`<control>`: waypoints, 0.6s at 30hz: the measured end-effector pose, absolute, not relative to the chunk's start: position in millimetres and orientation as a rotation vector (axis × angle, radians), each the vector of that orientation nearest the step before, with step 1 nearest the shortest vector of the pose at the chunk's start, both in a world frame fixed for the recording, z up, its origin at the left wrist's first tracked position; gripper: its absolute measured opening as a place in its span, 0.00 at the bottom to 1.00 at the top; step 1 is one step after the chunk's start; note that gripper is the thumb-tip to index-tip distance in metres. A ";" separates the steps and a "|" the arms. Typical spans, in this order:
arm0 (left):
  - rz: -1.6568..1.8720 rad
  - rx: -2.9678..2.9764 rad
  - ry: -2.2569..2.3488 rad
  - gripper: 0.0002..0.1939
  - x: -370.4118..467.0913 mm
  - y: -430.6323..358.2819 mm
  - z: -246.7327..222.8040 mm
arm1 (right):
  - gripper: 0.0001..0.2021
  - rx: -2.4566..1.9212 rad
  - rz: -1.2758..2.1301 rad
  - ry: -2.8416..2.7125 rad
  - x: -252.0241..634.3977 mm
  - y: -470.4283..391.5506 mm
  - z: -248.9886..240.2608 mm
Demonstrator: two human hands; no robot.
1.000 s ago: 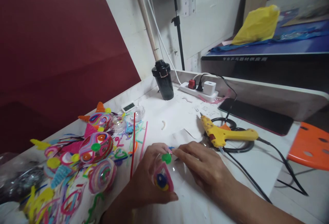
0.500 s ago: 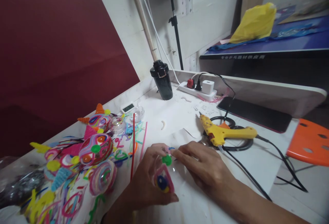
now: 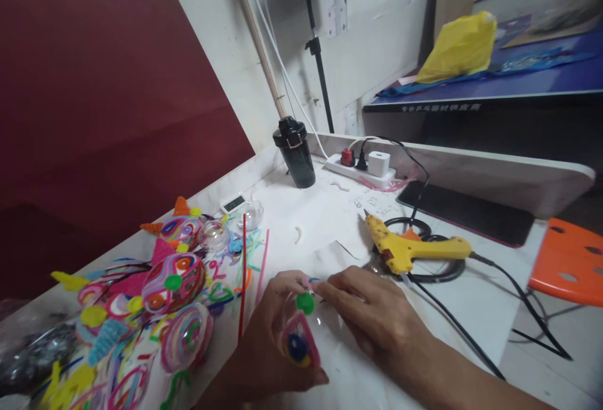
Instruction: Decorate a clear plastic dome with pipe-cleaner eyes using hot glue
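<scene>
My left hand is wrapped round a clear plastic ball decorated with pipe cleaners. On its near side are a green disc and a pink-edged patch with a blue and yellow centre. The fingers of my right hand are bent together at the ball's upper edge, against a small pink and blue pipe cleaner piece. My fingertips partly hide that piece. Right of my hands lies a yellow hot glue gun, its nozzle pointing up and left.
At left are several decorated balls among loose pipe cleaners. A red pipe cleaner lies near my left hand. Behind stand a black shaker bottle and a power strip. A dark phone-like slab lies at right, near an orange stool.
The view has tilted slightly, so the scene sits a little lower. Both hands keep almost the same hold on the ball; my right fingers have barely shifted.
</scene>
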State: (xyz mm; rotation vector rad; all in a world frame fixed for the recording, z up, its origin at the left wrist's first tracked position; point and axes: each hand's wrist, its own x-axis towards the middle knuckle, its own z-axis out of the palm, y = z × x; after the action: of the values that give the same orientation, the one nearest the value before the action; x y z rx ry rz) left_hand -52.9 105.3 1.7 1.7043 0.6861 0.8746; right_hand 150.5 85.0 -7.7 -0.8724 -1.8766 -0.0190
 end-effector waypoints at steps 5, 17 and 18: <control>0.889 1.692 0.650 0.40 -52.1 106.4 0.5 | 0.13 -0.886 -0.019 -1.882 149.5 84.5 -7.3; 0.896 1.705 0.629 0.39 -51.2 107.2 2.7 | 0.13 -0.909 -0.066 -1.914 149.7 82.4 -3.4; 0.900 1.709 0.621 0.39 -51.3 107.4 2.2 | 0.14 -0.913 -0.068 -1.912 149.5 82.8 -3.3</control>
State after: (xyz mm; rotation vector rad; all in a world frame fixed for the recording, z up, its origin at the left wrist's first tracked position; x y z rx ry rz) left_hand -51.3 107.4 2.2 1.7093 0.6210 0.8998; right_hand 149.5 82.8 -3.3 -0.9135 -1.9123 -0.0682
